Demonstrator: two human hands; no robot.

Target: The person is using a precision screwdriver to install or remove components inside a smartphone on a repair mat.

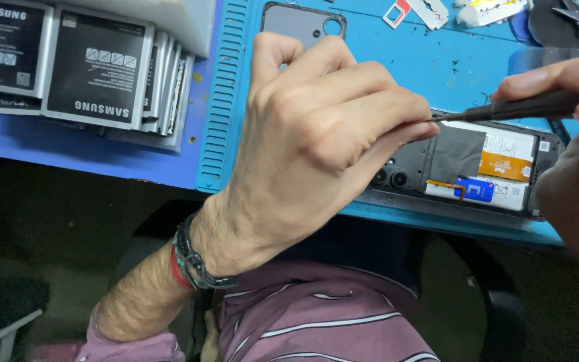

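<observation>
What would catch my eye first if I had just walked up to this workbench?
Most striking is the left hand, filling the middle of the view and pinching at the opened phone, which lies with its back off on the blue mat. From the right edge, the right hand holds a dark slim tool whose tip meets the left fingertips. At the upper left sits a stack of grey phone batteries.

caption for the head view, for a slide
Left hand steadies an opened phone while right hand holds a dark tool.
</observation>
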